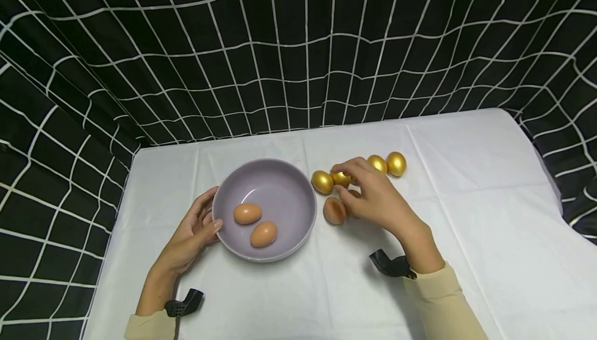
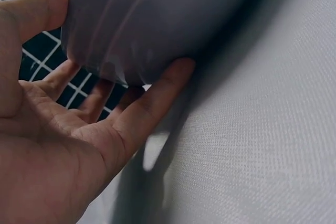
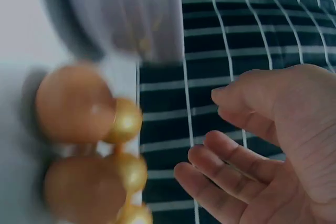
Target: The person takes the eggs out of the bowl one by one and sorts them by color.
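Observation:
A round greyish-purple bowl [image 1: 284, 184] stands on the table with two brown eggs [image 1: 247, 213] lying in it. My left hand [image 1: 191, 234] holds the bowl's left side, thumb at the rim and fingers against the outer wall [image 2: 157, 30]. Over the eggs to the right of the bowl hovers my right hand [image 1: 373, 195], its fingers loosely bent and apart, with nothing between them in the right wrist view. Below it lie a brown egg [image 1: 335, 211] and another brown egg [image 3: 84, 190], partly covered by the hand in the head view. A gold egg [image 1: 322, 182] lies beside them.
More gold eggs [image 1: 396, 164] form a slanting row at the back right, partly behind my right hand. A white cloth [image 1: 466, 215] covers the table. Black curtains with a white grid [image 1: 289, 60] stand behind the table and at its sides.

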Available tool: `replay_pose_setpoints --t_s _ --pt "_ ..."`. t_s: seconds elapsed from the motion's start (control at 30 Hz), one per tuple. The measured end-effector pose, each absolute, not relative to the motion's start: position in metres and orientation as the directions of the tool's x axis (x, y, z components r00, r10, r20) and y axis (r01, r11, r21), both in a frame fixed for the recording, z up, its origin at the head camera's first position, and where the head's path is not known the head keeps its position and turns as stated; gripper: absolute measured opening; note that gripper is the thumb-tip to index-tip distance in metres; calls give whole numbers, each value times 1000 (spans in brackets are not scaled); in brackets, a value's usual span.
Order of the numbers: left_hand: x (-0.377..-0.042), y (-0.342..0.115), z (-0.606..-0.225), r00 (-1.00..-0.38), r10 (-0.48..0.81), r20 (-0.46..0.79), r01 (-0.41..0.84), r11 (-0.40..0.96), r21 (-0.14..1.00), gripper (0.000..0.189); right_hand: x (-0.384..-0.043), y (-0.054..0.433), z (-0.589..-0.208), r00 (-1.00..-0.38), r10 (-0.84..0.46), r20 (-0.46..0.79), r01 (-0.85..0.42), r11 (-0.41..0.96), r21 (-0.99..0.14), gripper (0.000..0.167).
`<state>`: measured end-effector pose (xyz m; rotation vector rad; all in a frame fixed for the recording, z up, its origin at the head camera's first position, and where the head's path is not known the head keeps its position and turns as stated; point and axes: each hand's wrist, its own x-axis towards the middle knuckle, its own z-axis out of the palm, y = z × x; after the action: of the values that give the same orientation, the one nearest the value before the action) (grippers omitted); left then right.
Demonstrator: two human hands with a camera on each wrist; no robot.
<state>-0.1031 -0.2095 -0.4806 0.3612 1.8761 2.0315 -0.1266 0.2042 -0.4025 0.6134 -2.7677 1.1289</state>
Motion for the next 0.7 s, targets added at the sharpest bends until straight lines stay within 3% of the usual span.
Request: replay_pose_setpoints --t_s 0.5,0.7 --pt "-102 -209 -475 -907 416 -61 -90 -51 995 73 -142 130 -375 -765 -637 95 -569 600 -563 32" --pt "-103 -210 -475 -906 420 -59 -89 -53 995 73 -145 100 -369 -663 -748 24 -666 575 -475 34"
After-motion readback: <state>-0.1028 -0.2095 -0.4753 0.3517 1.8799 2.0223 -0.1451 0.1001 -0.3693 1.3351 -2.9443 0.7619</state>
